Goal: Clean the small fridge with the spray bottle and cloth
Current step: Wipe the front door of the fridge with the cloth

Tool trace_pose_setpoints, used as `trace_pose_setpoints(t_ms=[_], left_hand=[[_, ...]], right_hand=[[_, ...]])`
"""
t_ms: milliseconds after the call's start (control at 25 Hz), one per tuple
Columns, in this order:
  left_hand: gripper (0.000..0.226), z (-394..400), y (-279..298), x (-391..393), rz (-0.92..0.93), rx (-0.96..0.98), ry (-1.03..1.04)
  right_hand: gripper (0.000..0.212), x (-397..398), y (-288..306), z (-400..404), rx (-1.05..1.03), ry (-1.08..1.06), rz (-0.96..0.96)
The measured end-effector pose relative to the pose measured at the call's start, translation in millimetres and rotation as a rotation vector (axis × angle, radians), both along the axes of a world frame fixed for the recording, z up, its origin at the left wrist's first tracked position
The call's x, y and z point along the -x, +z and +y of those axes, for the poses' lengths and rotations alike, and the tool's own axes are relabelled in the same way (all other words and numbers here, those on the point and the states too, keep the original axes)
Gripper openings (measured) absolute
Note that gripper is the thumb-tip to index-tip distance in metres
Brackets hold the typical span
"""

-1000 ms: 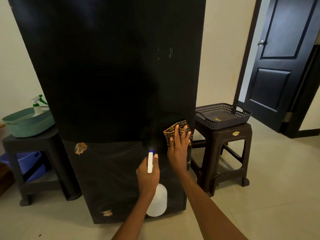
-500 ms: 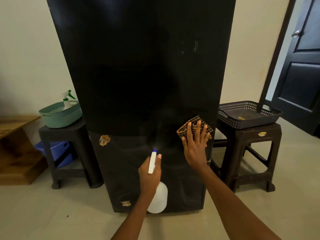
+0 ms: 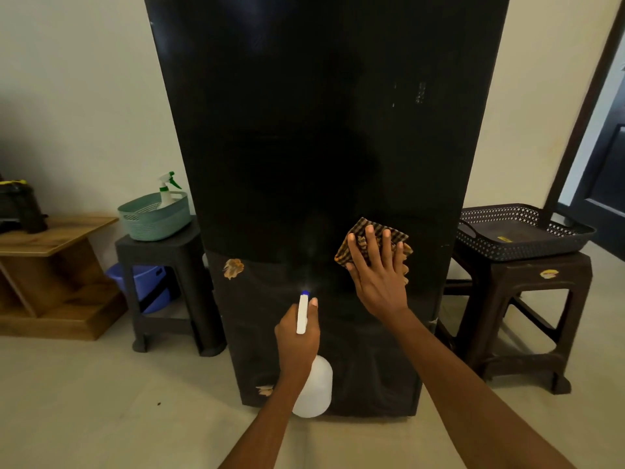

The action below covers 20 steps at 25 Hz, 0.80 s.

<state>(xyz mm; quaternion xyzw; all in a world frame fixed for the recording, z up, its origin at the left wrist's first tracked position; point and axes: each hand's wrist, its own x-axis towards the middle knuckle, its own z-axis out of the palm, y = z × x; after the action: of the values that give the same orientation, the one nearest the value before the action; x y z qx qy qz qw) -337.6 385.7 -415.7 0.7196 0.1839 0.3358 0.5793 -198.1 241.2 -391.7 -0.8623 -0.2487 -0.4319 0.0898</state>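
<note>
My view has swung left over the last second, centring the tall black fridge [image 3: 324, 164]; my hands kept their places on it. My left hand [image 3: 297, 336] is wrapped around the white plastic spray bottle [image 3: 313, 390], nozzle aimed at the door, and I think a faint mist hangs there, though it's dim. My right hand [image 3: 377, 275] lies flat, fingers spread, pressing the brown checked cloth [image 3: 358, 231] near the fridge's right edge. So wiping can carry on. A brown smear [image 3: 232, 268] waits to the left, with clear door between; dark plastic stools [image 3: 521, 299] flank both sides closely.
</note>
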Motion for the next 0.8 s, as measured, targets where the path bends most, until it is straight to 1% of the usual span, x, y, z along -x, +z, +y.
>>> trace_pose_setpoints(t_ms=[80, 120, 320, 400, 480, 640, 800], left_hand=[[0.022, 7, -1, 3, 0.015, -0.026, 0.057], [0.024, 13, -2, 4, 0.006, -0.001, 0.075], [0.020, 37, 0, 15, 0.002, 0.098, 0.134], [0.023, 47, 3, 18, -0.004, 0.094, 0.158], [0.028, 57, 4, 19, 0.040, 0.071, 0.180], [0.034, 76, 2, 28, 0.107, 0.013, 0.253], [0.031, 96, 9, 35, 0.121, 0.098, 0.252]], right_hand=[[0.063, 2, 9, 13, 0.047, 0.026, -0.037], [0.063, 3, 12, 20, 0.068, 0.031, -0.055], [0.066, 12, 33, 63, 0.109, 0.086, -0.090], [0.068, 16, 39, 82, 0.150, 0.120, -0.100], [0.069, 19, 43, 98, 0.166, 0.146, -0.110], [0.071, 23, 42, 114, 0.173, 0.146, -0.086], [0.072, 26, 42, 125, 0.174, 0.138, -0.061]])
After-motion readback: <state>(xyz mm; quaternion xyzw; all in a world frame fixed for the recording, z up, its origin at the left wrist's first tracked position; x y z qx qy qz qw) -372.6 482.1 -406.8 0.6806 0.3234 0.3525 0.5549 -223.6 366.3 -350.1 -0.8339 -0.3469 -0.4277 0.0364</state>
